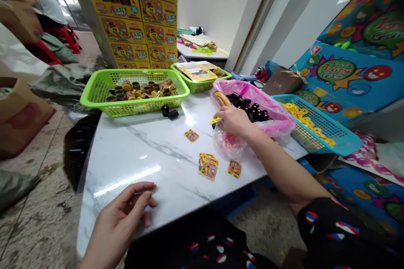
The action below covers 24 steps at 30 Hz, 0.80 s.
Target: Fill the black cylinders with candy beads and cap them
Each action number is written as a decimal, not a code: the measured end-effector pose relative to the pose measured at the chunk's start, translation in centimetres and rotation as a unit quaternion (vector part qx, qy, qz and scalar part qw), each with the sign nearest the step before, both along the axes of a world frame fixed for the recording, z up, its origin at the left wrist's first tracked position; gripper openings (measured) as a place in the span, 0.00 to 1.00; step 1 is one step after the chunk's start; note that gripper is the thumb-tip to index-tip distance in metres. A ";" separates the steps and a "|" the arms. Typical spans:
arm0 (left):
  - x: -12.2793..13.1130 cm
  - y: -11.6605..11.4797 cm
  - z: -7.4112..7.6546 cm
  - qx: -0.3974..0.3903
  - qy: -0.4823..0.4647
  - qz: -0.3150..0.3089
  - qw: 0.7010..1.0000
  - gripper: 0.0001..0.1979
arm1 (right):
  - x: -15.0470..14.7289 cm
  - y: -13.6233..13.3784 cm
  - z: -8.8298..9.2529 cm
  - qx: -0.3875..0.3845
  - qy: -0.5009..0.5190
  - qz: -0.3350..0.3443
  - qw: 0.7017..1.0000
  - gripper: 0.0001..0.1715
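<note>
Black clothing [203,243] printed with small rounded motifs [221,258] in red, white and blue shows at the near edge, and a loose short sleeve [331,235] in the same print stops partway down the right arm [284,172], with right hand [232,119] and left hand [128,210] both bare.

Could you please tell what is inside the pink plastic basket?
The pink plastic basket holds small black pieces, some with coloured dots. The bottom is covered by these pieces, and the right hand hides part of the near side; what lies there cannot be seen.
</note>
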<state>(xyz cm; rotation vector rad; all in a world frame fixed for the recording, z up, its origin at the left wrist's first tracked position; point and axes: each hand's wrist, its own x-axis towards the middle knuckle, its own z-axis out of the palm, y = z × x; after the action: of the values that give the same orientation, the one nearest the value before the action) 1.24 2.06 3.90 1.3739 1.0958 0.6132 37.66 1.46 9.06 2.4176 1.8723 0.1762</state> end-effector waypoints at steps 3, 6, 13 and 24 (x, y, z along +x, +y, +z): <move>-0.5 0.1 -0.5 0.017 0.009 -0.028 0.999 0.20 | 0.1 1.6 -0.6 -0.077 -0.009 0.008 0.997 0.16; -0.8 0.3 -1.4 0.051 0.028 -0.049 0.997 0.19 | 0.5 2.4 -1.0 -0.108 -0.013 0.000 0.994 0.17; -0.8 -0.1 -1.8 0.084 0.041 -0.046 0.995 0.20 | 1.5 1.7 1.0 -0.134 0.047 0.031 0.989 0.19; 0.1 -0.6 -1.1 0.123 0.043 -0.014 0.991 0.17 | 0.0 4.1 0.1 -0.125 0.031 -0.032 0.991 0.19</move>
<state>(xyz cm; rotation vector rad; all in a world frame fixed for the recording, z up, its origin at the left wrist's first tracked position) 1.37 1.50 2.85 1.6384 1.0936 0.6910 37.66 5.57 9.16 2.3322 1.7188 -0.1323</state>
